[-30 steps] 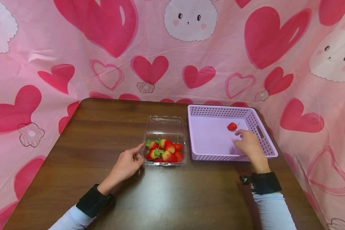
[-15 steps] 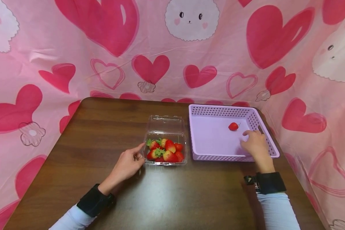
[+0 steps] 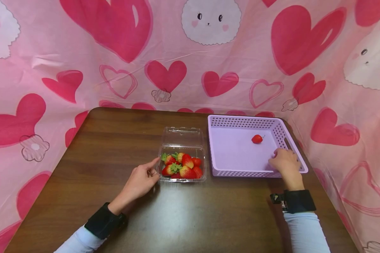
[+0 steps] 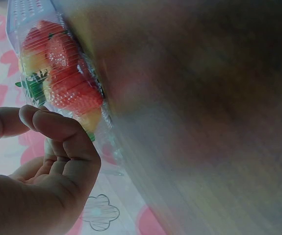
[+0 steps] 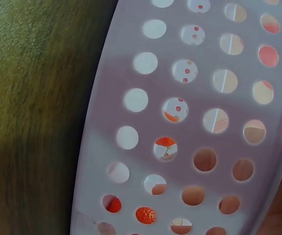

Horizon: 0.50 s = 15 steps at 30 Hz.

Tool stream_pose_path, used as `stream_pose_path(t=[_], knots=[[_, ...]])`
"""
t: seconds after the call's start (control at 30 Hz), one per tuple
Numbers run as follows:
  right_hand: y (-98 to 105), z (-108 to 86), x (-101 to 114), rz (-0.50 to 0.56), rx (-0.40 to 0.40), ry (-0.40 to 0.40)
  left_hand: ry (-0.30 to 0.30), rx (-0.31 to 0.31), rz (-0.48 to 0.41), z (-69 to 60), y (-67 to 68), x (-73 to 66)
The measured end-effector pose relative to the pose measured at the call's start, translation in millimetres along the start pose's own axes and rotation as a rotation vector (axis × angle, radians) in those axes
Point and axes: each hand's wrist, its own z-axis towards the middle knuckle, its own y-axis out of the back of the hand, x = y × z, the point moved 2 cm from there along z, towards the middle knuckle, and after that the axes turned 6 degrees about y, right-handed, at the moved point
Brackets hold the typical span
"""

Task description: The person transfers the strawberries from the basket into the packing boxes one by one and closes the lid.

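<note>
In the head view a clear plastic clamshell box (image 3: 182,180) stands mid-table, its lid raised, filled with several strawberries (image 3: 187,172). At its left side my left hand (image 3: 141,181) holds the box's edge with thumb and forefinger; the left wrist view shows these fingertips together there. My right hand (image 3: 285,163) reaches into the lilac basket (image 3: 234,173) near its front right corner, fingers bent downward. Through the basket's holes the right wrist view shows a strawberry (image 5: 145,215) close to skin; whether the fingers grip it is hidden. A red fruit with a thin stem (image 3: 257,139) lies farther back.
The basket's perforated walls rise around my right hand, with a handle slot (image 3: 287,143) in the right wall. A brown wooden table (image 3: 177,218) carries everything. A pink curtain with hearts (image 3: 164,75) hangs close behind and at the sides.
My right hand has moved rightward within the basket, away from the stemmed red fruit, and its fingers have dipped lower. My left hand and the box have stayed in place.
</note>
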Motion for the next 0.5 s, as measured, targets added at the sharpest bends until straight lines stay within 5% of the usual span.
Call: stream_pose_path(t=[0.5], knots=[[0.4,2.7,-2.8,0.024,0.014,0.011,-0.001,-0.001,0.003,-0.5,0.0,0.1]])
